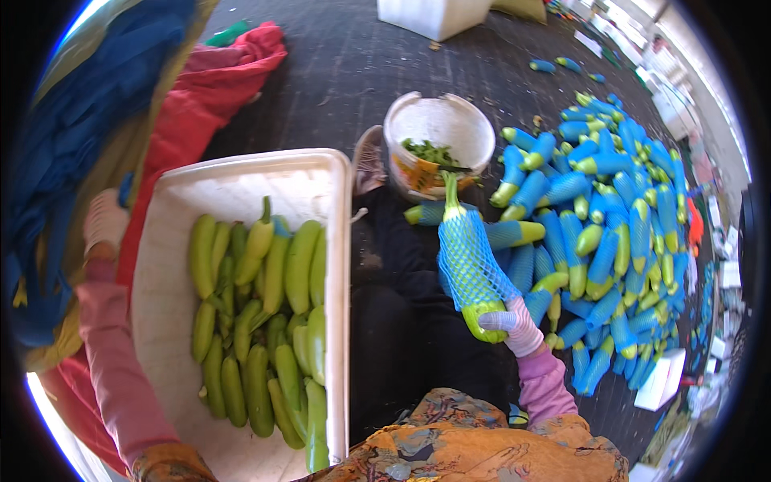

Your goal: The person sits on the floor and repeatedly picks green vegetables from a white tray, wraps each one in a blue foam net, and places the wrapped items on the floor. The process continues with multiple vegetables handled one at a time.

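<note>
My right hand [519,328], in a striped knit glove, grips the lower end of a pale green zucchini [485,319]. A blue foam-mesh sleeve [473,259] covers most of that zucchini. Its long stem [450,190] points away from me, at a dark blade [452,169] on the near rim of a white bucket [443,114]; whether they touch is unclear. Green stem trimmings [429,152] lie inside the bucket. Far to the left, my gloved left hand [105,222] is at a sack of blue mesh sleeves [114,78]. Its fingers are partly hidden, so its grip cannot be told.
Left of my legs stands a white plastic crate [340,241] holding several bare zucchini [259,385]. A large heap of sleeved zucchini [602,181] covers the floor at right. Red cloth [199,114] lies beyond the crate, and a white box [433,18] stands at the far end.
</note>
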`<state>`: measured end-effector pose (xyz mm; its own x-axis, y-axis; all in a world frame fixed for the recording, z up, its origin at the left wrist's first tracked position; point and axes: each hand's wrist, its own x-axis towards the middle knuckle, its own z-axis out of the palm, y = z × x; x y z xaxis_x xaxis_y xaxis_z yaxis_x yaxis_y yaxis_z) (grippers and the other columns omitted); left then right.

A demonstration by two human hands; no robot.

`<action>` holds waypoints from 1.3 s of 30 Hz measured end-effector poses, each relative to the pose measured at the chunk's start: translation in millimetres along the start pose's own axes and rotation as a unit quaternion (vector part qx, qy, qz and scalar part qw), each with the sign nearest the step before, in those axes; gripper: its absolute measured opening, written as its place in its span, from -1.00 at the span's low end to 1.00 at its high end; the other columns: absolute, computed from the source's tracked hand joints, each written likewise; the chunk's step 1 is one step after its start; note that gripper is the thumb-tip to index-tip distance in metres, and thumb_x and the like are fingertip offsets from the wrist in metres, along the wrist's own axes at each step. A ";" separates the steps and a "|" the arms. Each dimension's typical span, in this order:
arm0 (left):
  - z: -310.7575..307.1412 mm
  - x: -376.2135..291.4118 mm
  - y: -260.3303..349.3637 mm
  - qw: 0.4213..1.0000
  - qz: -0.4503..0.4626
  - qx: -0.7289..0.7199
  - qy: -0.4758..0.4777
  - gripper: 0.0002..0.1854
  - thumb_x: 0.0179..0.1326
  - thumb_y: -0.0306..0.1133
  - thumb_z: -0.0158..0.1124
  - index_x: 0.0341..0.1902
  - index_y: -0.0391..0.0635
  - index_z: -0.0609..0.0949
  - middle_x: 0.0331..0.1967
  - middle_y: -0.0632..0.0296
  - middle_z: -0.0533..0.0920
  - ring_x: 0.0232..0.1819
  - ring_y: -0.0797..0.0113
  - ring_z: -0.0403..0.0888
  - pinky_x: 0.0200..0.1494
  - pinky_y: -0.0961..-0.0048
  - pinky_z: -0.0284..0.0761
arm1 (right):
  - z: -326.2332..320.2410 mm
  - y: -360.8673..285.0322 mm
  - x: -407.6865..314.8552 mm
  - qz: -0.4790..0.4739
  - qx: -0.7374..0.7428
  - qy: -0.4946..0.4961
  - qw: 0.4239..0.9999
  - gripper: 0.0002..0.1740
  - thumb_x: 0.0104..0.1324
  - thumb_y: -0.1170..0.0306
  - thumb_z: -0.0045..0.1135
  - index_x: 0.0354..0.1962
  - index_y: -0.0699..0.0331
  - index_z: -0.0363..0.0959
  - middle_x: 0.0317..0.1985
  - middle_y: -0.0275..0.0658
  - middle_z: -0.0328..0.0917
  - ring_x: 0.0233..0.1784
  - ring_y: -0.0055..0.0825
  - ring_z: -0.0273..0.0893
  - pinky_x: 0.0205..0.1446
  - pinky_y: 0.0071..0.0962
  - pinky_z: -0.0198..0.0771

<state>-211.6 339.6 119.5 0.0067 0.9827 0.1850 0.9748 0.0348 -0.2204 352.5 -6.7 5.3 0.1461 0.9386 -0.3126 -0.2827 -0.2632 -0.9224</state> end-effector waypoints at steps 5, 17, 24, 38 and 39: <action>-33.5 -33.0 -1.7 0.999 -0.021 -0.021 -0.015 -0.64 -0.07 -0.27 0.45 -0.26 -0.22 0.58 -0.29 -0.11 0.61 -0.20 -0.14 0.53 -0.12 0.11 0.43 | -11.0 17.6 50.9 -0.139 -0.180 0.049 0.972 -0.26 -0.04 0.45 0.42 0.15 0.39 0.39 -0.01 -0.17 0.56 0.02 -0.39 0.51 0.17 -0.43 0.39; -53.1 -264.8 172.7 0.933 0.127 -0.267 0.207 -0.82 -0.04 -0.53 0.36 -0.33 -0.12 0.57 -0.46 0.08 0.54 -0.42 0.03 0.53 -0.31 0.27 0.49 | -46.4 40.2 2.6 -0.123 0.046 0.315 0.940 -0.27 0.31 0.12 0.22 0.32 0.22 0.16 0.15 -0.13 0.37 -0.02 -0.44 0.45 0.08 -0.32 0.45; -62.6 -368.2 233.7 0.892 0.236 -0.378 0.072 -0.69 -0.17 -0.30 0.51 -0.38 -0.02 0.54 -0.54 0.14 0.49 -0.50 -0.01 0.53 -0.48 0.22 0.46 | 136.9 5.6 -51.3 0.055 0.048 -0.285 0.956 -0.61 0.22 0.52 0.29 0.02 0.33 0.47 -0.22 -0.29 0.61 -0.23 -0.58 0.60 -0.18 -0.58 0.57; -48.3 -407.6 182.3 0.609 -0.069 -0.769 -0.183 -0.83 0.39 -0.35 0.13 -0.12 -0.20 0.55 -0.48 0.18 0.58 -0.50 0.42 0.56 -0.42 0.48 0.50 | 210.7 19.1 -38.4 -0.048 0.001 -0.357 0.933 -0.59 0.17 0.68 0.27 0.01 0.31 0.53 -0.29 -0.33 0.61 -0.27 -0.63 0.59 -0.17 -0.62 0.55; -43.4 -405.8 178.7 0.589 -0.042 -0.792 -0.155 -0.82 0.36 -0.38 0.14 -0.07 -0.22 0.55 -0.46 0.20 0.61 -0.50 0.42 0.55 -0.40 0.48 0.49 | 211.3 17.9 -34.9 -0.016 0.062 -0.366 0.928 -0.56 0.18 0.67 0.28 0.04 0.29 0.51 -0.34 -0.35 0.59 -0.28 -0.66 0.58 -0.22 -0.65 0.54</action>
<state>-30.5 -60.9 46.7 0.1412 0.9843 -0.1059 -0.0452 0.1133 0.9925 142.0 3.0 47.7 -0.5140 0.8578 -0.0059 -0.4031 -0.2476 -0.8810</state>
